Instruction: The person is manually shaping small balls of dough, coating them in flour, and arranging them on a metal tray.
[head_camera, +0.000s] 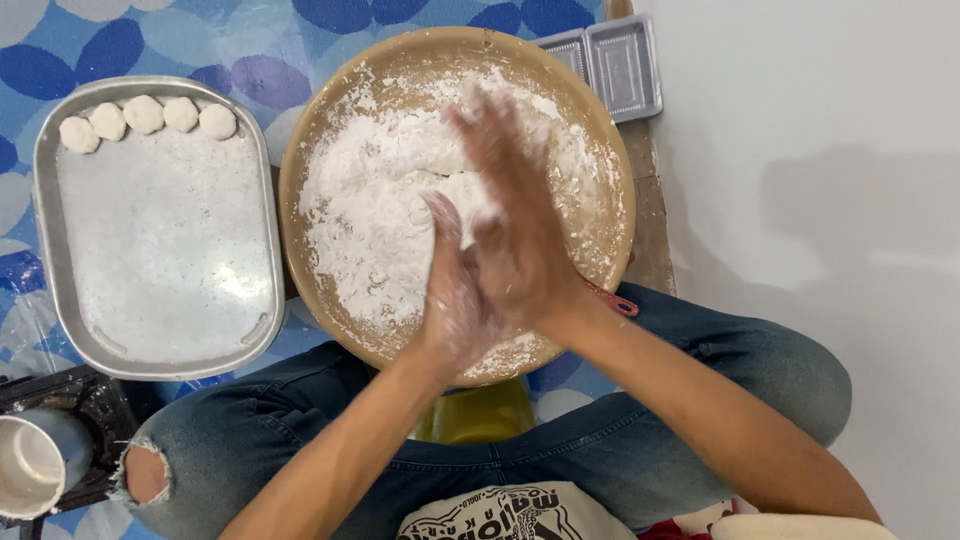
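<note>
Both my hands are pressed palm to palm over a wide tan bowl (320, 130) full of white floury dough (370, 220). My right hand (520, 225) lies on top, its floured fingers pointing up and left. Beneath it sits my left hand (455, 290), coated in flour as well. Whatever lies between the palms is hidden. To the left, a metal tray (60, 260) dusted with flour holds several round white dough balls (145, 115) in a row along its far edge.
Two small shiny foil trays (625, 65) lie beyond the bowl at the upper right. A metal cup (35, 465) stands at the lower left. My jeans-clad legs (640, 440) are crossed under the bowl on a blue patterned mat (250, 40). White floor (820, 150) lies on the right.
</note>
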